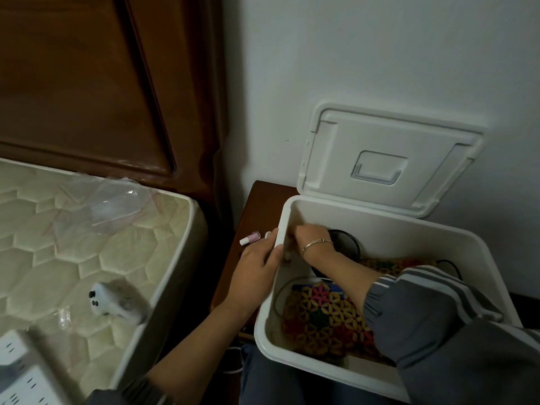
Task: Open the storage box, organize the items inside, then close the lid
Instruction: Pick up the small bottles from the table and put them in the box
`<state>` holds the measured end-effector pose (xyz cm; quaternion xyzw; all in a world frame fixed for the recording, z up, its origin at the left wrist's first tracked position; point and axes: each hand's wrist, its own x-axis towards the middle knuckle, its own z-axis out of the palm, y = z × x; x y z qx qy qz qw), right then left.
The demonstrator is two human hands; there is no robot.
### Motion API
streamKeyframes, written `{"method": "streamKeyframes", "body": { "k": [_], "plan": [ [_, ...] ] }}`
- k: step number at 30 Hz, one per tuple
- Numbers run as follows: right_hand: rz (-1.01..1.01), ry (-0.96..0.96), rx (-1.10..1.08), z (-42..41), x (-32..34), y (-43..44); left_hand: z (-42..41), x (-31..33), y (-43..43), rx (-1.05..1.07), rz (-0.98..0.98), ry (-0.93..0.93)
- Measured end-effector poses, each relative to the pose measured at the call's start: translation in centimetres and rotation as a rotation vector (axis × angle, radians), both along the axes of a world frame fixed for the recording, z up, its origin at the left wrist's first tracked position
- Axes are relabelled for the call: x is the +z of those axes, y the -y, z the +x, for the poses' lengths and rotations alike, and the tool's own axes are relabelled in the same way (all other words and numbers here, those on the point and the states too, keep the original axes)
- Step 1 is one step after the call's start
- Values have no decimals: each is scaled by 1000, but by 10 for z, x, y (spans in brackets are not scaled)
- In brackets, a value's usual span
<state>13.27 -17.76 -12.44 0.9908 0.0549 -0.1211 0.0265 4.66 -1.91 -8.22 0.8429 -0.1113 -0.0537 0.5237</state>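
On the left, past the mattress, a small pink bottle lay on the nightstand. The left hand gripped the left wall of the storage box, which stood open before the person's knees. It was likely stiff, light, smooth plastic, best held by the rim. The right hand reached into the far left corner, and I could not tell whether it held anything. The lid leaned against the wall, leaving no room behind.

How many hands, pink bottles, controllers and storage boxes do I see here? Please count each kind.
Hands: 2, left hand and right hand
Pink bottle: 1
White controller: 1
Storage box: 1
Total: 5
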Motion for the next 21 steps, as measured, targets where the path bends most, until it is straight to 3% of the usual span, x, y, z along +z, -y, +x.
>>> {"method": "streamKeyframes", "body": {
  "k": [12, 16, 21],
  "plan": [
    [88, 41, -41, -6, 9, 4, 1, -2, 0, -1, 12, 30],
    [224, 126, -113, -36, 36, 9, -1, -2, -2, 16, 13, 79],
    [499, 315, -213, -95, 83, 6, -10, -16, -38, 97, 186, 105]
  ]
}}
